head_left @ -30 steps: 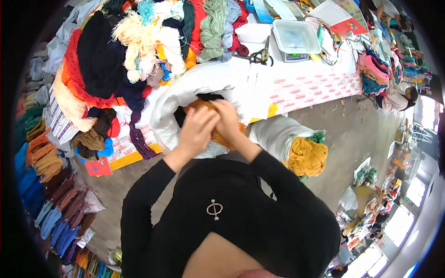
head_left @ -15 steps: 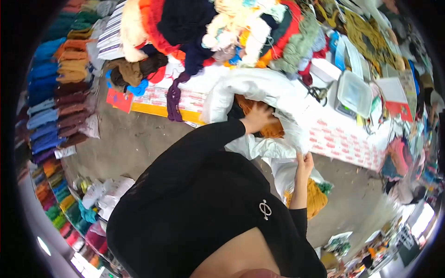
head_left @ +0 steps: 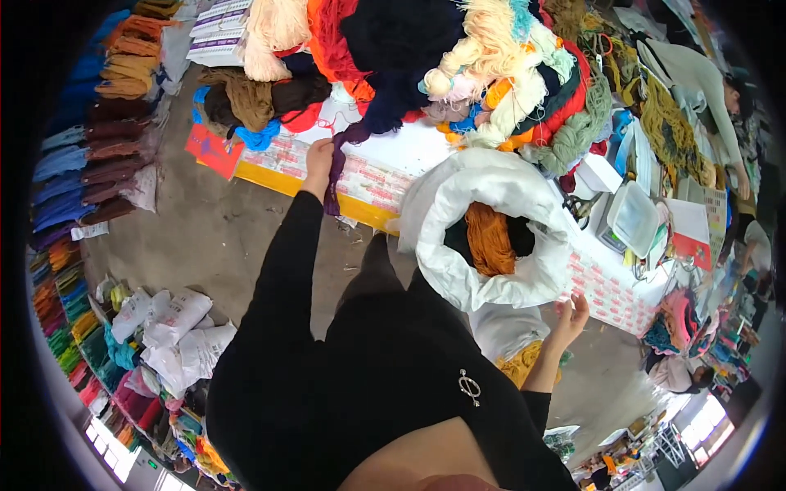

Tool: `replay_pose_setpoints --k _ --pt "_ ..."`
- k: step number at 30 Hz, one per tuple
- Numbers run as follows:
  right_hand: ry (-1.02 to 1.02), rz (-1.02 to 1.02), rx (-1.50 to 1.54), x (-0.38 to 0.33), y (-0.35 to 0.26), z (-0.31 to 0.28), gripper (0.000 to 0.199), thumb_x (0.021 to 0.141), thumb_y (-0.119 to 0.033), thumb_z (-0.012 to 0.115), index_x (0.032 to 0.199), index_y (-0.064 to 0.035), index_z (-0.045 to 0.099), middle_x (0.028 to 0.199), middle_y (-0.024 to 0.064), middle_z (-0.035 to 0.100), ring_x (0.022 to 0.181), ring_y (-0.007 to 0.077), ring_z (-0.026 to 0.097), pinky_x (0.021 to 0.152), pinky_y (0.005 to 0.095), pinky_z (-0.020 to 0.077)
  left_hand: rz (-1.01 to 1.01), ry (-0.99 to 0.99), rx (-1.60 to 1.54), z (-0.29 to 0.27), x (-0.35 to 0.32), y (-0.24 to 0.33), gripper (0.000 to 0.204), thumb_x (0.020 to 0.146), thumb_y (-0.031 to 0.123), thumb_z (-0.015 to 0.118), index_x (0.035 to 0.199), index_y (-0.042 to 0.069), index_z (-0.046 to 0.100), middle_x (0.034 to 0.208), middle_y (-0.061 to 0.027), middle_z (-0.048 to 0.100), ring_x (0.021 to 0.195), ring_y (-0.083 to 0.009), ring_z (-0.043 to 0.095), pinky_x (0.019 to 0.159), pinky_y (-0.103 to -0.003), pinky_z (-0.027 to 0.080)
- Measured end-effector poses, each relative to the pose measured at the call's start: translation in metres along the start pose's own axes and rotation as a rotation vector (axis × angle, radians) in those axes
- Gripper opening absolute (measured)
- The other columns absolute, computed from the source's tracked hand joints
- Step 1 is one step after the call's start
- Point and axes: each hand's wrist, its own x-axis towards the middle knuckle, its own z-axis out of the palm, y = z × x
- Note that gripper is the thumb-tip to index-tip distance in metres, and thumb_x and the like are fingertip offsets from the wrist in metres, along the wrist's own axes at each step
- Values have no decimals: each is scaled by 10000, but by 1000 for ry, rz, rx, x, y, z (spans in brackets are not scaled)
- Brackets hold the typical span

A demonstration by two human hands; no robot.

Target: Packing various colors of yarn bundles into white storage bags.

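Note:
My left hand is at a dark purple yarn skein that hangs over the table's front edge, its fingers closed round the upper part. A white woven sack stands at the table edge in front of me, its mouth rolled back into a thick rim. Inside lies a rust-orange yarn skein, with dark yarn around it. My right hand is just off the sack's lower right side, fingers loosely bent and apart, holding nothing.
Piled yarn in navy, red, cream and green covers the table's back. Scissors and a clear plastic box lie right. Below the sack is another white bag with mustard yarn. White bags sit left; people stand far right.
My left hand has come out of the sack and moved left to the purple skein. My right hand has let go of the sack's rim, whose mouth now shows round and open.

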Motion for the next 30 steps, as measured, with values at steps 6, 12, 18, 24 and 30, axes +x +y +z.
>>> replay_pose_setpoints --k 6,12,18,24,30 --pt "-83 -126 -232 -31 -24 20 396 875 -37 539 1248 9 415 1175 103 504 919 153 548 805 276 454 473 -29 726 56 34 -49 575 777 219 629 1262 27 387 1121 -221 518 1019 -399 519 871 -450 424" --pt "-131 -635 -736 19 -33 68 586 745 -145 678 1258 -11 428 1251 194 457 1126 330 472 931 391 394 417 -236 402 22 -59 -19 436 821 184 564 1216 38 449 1068 -191 568 996 -324 552 838 -376 435" --pt "-179 -252 -718 78 7 65 492 761 -331 669 1100 -4 526 924 205 609 800 337 578 727 383 457 812 -293 137 -5 -233 101 449 748 98 692 1136 -36 512 883 -64 582 725 -147 553 661 -274 462" --pt "-102 -287 -284 81 -7 63 298 775 -211 663 797 39 502 654 145 547 578 198 444 573 317 406 1393 -845 37 127 -346 174 471 611 63 715 1066 123 609 934 -89 584 780 -256 606 640 -337 493" --pt "-66 -324 -242 60 -22 35 182 747 -84 629 888 12 568 716 122 597 653 150 529 628 283 436 1529 -452 916 337 -261 50 322 813 194 494 1100 77 579 1062 -164 597 902 -305 606 771 -417 476"
